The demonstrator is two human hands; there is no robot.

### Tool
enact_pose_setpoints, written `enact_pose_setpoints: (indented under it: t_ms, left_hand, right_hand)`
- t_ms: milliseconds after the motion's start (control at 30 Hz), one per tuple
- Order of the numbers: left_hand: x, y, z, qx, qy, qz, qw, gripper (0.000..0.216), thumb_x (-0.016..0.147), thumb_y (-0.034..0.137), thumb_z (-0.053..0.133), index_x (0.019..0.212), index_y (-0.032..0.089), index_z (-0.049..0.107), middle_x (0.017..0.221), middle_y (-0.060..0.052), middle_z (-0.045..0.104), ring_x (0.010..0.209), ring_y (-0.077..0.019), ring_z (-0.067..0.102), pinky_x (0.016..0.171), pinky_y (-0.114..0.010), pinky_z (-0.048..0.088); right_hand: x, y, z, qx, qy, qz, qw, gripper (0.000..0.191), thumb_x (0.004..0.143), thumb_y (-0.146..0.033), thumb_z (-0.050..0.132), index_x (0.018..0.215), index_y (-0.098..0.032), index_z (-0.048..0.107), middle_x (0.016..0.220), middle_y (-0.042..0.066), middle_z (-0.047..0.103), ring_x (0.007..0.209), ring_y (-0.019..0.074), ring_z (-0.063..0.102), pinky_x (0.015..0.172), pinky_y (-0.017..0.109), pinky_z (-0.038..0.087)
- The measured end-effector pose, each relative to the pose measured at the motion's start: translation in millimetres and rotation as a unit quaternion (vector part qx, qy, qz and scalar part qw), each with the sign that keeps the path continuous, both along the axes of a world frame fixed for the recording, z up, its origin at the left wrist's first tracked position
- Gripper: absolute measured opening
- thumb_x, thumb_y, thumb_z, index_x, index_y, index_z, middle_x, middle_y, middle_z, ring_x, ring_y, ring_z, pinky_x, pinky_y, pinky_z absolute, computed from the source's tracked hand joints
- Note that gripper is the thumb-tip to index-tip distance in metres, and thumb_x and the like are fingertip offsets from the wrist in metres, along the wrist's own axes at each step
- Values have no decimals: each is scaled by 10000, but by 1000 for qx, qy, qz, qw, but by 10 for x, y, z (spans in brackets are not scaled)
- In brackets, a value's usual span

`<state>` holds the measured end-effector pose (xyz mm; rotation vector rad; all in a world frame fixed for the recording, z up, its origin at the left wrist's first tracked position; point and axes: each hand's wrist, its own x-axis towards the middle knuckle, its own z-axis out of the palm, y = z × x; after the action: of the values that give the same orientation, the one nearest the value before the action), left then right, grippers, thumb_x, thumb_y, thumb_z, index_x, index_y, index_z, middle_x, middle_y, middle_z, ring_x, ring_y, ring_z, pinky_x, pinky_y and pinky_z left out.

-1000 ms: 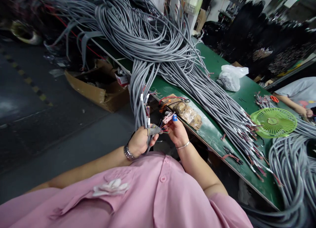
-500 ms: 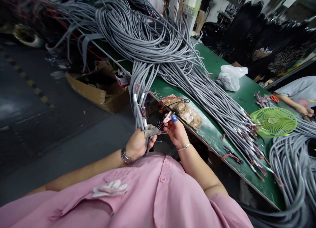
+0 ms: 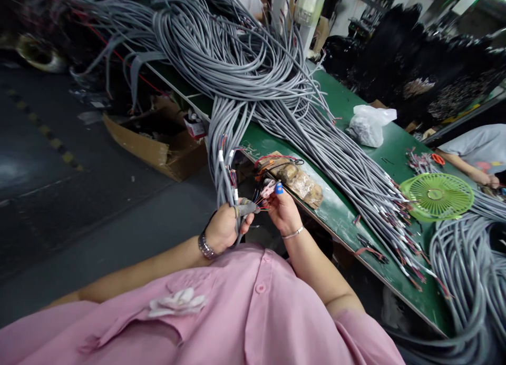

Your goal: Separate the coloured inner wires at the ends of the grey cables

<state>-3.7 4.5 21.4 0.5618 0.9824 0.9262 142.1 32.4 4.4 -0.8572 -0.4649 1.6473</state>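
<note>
My left hand (image 3: pixel 224 225) is closed around a grey cable (image 3: pixel 238 225), with a grey covering on its thumb. Thin coloured wires (image 3: pixel 259 200) fan out of the cable end towards my right hand. At the fingertips of my right hand (image 3: pixel 285 216), which are pinched together, is a small pink clip-like piece (image 3: pixel 268 188); a blue wrap (image 3: pixel 279 188) covers one finger. The wires reach these fingertips, but their exact contact is hidden. Just beyond my left hand hang more grey cables (image 3: pixel 216 180) with white bands and bare coloured wire ends.
A large heap of grey cables (image 3: pixel 237 65) lies across the green table (image 3: pixel 336 91). On it are a taped cardboard piece (image 3: pixel 300 180), a white plastic bag (image 3: pixel 371 124) and a green fan (image 3: pixel 437 195). A cardboard box (image 3: pixel 146 149) stands below. Another person's hand (image 3: pixel 488 180) is at right.
My left hand and its cable have shifted slightly right, closer to my right hand. The pink piece has turned a little at my right fingertips.
</note>
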Motion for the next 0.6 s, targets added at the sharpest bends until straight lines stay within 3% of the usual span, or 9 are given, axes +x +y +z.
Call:
enact_pose_setpoints:
  t_ms: [367,600]
  left_hand:
    - [-19,-46,-22,27,-12,13,999,207,649,311,710,662,145,588,459,18,529,321,-72,401,311,-185,278]
    - [-46,-85,15,28,-14,39,999,227,645,324,725,677,146,589,471,20,542,327,-71,412,318,-188,292]
  right_hand:
    - [0,8,-10,-15,23,13,1000,359,812,-521,630,928,-183,671,780,8,655,672,104,576,575,201,464]
    - [24,0,15,-1,-8,8,1000,280,799,-437,671,931,-190,668,803,4,655,671,97,580,576,195,479]
